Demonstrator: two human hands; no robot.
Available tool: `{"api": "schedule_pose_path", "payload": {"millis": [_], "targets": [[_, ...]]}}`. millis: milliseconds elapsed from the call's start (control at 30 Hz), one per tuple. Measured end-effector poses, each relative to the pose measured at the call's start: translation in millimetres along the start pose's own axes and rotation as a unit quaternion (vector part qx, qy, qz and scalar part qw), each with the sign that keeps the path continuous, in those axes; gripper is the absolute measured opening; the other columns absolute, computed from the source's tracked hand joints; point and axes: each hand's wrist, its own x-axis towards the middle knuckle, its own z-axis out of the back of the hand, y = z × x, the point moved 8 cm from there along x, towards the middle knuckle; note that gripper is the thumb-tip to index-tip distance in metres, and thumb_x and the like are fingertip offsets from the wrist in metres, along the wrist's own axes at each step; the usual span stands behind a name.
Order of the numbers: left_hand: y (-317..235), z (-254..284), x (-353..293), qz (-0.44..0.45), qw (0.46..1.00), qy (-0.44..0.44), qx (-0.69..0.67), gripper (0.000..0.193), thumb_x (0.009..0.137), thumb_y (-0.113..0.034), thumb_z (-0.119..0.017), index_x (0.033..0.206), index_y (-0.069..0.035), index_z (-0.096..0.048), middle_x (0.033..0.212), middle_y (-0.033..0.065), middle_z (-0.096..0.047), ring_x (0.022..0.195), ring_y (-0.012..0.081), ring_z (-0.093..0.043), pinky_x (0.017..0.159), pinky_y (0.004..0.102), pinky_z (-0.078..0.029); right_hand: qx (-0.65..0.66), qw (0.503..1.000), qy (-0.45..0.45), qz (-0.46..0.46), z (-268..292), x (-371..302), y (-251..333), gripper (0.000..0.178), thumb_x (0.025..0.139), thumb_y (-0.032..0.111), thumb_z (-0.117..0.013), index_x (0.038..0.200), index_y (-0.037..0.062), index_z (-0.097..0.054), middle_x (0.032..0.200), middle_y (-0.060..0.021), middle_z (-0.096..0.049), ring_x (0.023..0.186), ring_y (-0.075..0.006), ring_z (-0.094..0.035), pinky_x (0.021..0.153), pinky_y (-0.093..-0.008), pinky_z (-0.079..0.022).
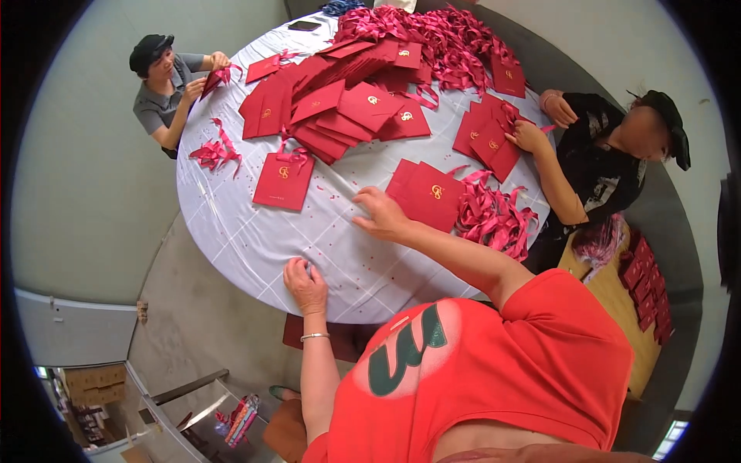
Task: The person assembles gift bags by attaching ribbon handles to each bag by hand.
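My left hand [306,287] rests on the near edge of the white-covered round table [247,239], fingers loosely bent, holding nothing. My right hand [380,214] reaches over the cloth with its fingers apart, also holding nothing. Just beyond and right of it lie overlapping flat red paper bags [426,194] with a gold emblem. Beside these is a heap of pink-red ribbons [495,220]. Another red bag [283,183], with a ribbon bow at its top, lies on the cloth farther left. Small red scraps are scattered between my hands.
A large pile of red bags [340,108] and a ribbon mound [448,38] cover the far side. A co-worker on the left [166,96] holds a bag with ribbon; another on the right [610,154] handles bags. A phone [304,25] lies at the far edge.
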Motion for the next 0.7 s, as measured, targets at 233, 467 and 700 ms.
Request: {"api": "schedule_pose_path", "payload": {"millis": [233,467,700], "targets": [[27.8,2.0,-12.1,0.013,1.000,-0.014,-0.013,0.021,0.073,-0.006,-0.058,0.092,0.001,-0.058,0.101,0.0192,-0.059,0.100,0.0360,-0.055,0.091,0.0468,-0.043,-0.279,0.960,0.008,-0.015,86.5,-17.1,10.0,0.089,0.055,0.043,-0.082,0.126,0.0030,-0.048,0.123,-0.0189,-0.052,0.118,-0.0359,-0.046,0.100,-0.0458,-0.036],[20.2,-5.2,-24.3,-0.008,0.998,-0.059,-0.013,0.020,0.070,-0.006,-0.057,0.089,0.000,-0.057,0.099,0.0175,-0.055,0.105,0.0354,-0.052,0.095,0.0439,-0.041,-0.337,0.936,0.027,-0.094,81.0,-59.6,-64.6,0.115,0.043,0.040,-0.085,0.139,0.0074,-0.033,0.138,-0.0265,-0.037,0.126,-0.0424,-0.038,0.104,-0.0463,-0.034],[20.7,-25.5,-27.2,0.040,0.998,0.039,0.039,0.030,0.066,-0.006,-0.054,0.095,0.003,-0.058,0.106,0.0194,-0.052,0.102,0.0352,-0.050,0.093,0.0426,-0.042,-0.300,0.948,0.083,-0.061,63.8,-59.6,-71.5,0.092,0.057,0.029,-0.082,0.132,-0.0051,-0.040,0.135,-0.0275,-0.042,0.126,-0.0412,-0.039,0.107,-0.0435,-0.032]]}}
